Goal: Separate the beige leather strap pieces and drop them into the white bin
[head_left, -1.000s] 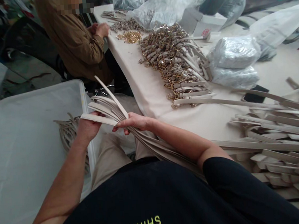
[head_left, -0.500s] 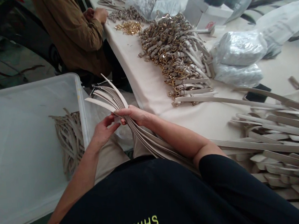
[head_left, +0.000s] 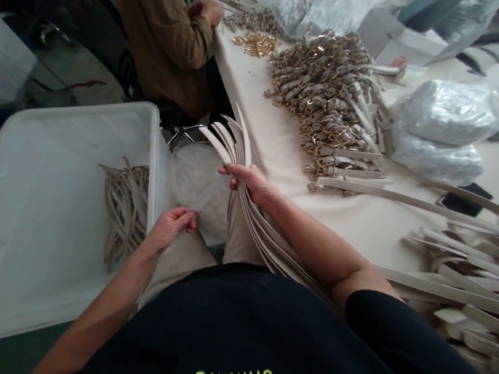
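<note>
A bundle of long pale strips [head_left: 240, 144] is gripped in my right hand [head_left: 251, 181], its ends fanned out above the fist and its length trailing down past my right forearm. My left hand [head_left: 175, 223] is apart from the bundle, over my lap near the bin's wall, its thumb and fingers pinched together. Something thin and translucent may be at those fingertips, too faint to make out. Below and between the hands lies a clear plastic bag [head_left: 199, 179].
A white bin [head_left: 156, 160] at left holds shorter strips [head_left: 126, 211]. On the table [head_left: 272, 145] are buckled straps [head_left: 328, 94], gold pieces [head_left: 258, 44], plastic-wrapped packs [head_left: 446, 114] and loose long strips [head_left: 477, 284]. Another person [head_left: 168, 38] works at the table's far left.
My left hand has moved away from the bundle, down and left. The strips in my right hand now point more upright. The view has shifted, with the surroundings displaced rightward.
</note>
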`<act>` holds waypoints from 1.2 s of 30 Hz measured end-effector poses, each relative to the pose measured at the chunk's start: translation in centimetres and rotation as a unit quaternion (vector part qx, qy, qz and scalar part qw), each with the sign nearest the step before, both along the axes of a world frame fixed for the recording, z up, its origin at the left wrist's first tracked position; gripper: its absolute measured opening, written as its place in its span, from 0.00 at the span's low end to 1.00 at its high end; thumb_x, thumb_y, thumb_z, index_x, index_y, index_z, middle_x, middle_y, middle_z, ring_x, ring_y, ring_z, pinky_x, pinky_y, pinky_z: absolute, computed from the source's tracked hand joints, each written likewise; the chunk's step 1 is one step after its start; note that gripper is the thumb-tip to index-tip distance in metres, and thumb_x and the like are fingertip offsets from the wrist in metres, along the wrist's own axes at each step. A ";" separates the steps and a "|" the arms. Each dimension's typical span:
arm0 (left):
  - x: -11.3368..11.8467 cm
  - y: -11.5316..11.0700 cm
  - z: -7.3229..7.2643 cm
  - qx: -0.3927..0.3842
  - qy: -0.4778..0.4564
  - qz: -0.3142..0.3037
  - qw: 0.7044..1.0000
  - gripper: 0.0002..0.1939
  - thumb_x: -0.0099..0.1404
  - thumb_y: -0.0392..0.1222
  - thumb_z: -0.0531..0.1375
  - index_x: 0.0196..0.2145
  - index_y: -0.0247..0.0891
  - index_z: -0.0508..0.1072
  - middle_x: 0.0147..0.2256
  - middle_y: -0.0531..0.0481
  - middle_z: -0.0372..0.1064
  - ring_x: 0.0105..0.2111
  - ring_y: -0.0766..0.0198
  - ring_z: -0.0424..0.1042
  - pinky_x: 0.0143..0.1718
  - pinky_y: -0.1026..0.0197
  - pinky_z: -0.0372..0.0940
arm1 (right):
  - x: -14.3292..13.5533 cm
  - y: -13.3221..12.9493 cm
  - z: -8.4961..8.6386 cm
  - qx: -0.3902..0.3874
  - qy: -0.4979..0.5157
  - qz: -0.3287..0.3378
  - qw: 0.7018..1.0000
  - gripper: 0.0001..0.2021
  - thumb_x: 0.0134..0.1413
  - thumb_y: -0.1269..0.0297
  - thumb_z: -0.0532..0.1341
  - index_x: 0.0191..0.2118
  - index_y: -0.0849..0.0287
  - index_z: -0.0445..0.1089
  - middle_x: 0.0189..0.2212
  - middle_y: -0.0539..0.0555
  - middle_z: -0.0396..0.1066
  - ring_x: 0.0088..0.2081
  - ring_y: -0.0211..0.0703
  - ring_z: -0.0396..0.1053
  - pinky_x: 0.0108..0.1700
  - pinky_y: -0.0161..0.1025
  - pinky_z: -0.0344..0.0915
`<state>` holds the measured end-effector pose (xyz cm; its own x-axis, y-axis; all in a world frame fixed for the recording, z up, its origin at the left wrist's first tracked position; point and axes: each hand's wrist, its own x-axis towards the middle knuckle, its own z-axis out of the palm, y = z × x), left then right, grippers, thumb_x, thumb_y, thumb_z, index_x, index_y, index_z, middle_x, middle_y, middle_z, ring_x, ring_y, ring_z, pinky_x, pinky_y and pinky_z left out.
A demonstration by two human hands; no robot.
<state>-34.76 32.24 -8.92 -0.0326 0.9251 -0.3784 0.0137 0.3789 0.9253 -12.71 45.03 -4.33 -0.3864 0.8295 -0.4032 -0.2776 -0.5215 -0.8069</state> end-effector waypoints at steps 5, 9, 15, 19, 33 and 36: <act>-1.7 -1.6 0.3 -0.016 0.043 0.050 0.998 0.24 0.43 0.61 0.73 0.29 0.37 0.80 0.25 0.49 0.73 0.26 0.62 0.69 0.32 0.61 0.66 | -0.2 -0.1 0.1 -0.007 -0.009 -0.001 1.000 0.05 0.53 0.67 0.67 0.35 0.63 0.73 0.34 0.54 0.80 0.18 0.29 0.61 0.20 0.27 0.64; -2.4 -2.4 -0.2 -0.029 0.077 0.107 0.991 0.24 0.41 0.61 0.72 0.27 0.37 0.81 0.23 0.49 0.72 0.25 0.62 0.68 0.30 0.61 0.63 | -0.1 -0.2 0.4 -0.011 -0.021 -0.016 1.000 0.05 0.53 0.68 0.67 0.35 0.63 0.73 0.32 0.54 0.80 0.18 0.29 0.61 0.20 0.27 0.64; -4.7 -4.1 0.1 0.009 0.234 0.020 0.972 0.16 0.50 0.57 0.67 0.30 0.43 0.83 0.27 0.48 0.78 0.30 0.55 0.73 0.33 0.59 0.64 | 0.3 -0.1 0.6 -0.003 -0.025 -0.035 0.999 0.07 0.50 0.66 0.68 0.35 0.64 0.74 0.32 0.55 0.79 0.18 0.29 0.60 0.20 0.27 0.63; -6.0 -5.9 0.7 0.006 0.257 -0.076 0.964 0.14 0.53 0.54 0.65 0.31 0.44 0.83 0.29 0.48 0.79 0.30 0.54 0.74 0.34 0.59 0.64 | 0.4 0.0 0.6 -0.004 -0.022 -0.044 0.999 0.11 0.44 0.65 0.70 0.35 0.64 0.74 0.31 0.54 0.79 0.18 0.29 0.60 0.19 0.28 0.62; -4.7 -8.6 -1.7 0.002 0.301 -0.336 0.892 0.09 0.46 0.37 0.60 0.13 0.40 0.65 0.14 0.58 0.41 0.14 0.67 0.47 0.20 0.61 0.42 | 0.7 -0.2 0.1 -0.008 -0.072 0.009 0.997 0.21 0.37 0.52 0.73 0.34 0.64 0.77 0.16 0.50 0.66 0.16 0.33 0.57 0.17 0.31 0.54; -5.4 -8.0 -3.7 0.055 0.318 -0.337 0.884 0.14 0.41 0.40 0.64 0.09 0.42 0.62 0.10 0.59 0.36 0.09 0.67 0.43 0.17 0.61 0.38 | 0.6 0.0 -0.1 -0.009 -0.086 0.009 0.996 0.22 0.37 0.50 0.73 0.33 0.65 0.77 0.14 0.49 0.62 0.16 0.34 0.57 0.17 0.31 0.53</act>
<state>-40.18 24.21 -12.62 0.3672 0.8452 -0.3884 0.7329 -0.0057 0.6804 -12.07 45.04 -4.41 -0.3255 0.8152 -0.4791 -0.1257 -0.5395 -0.8326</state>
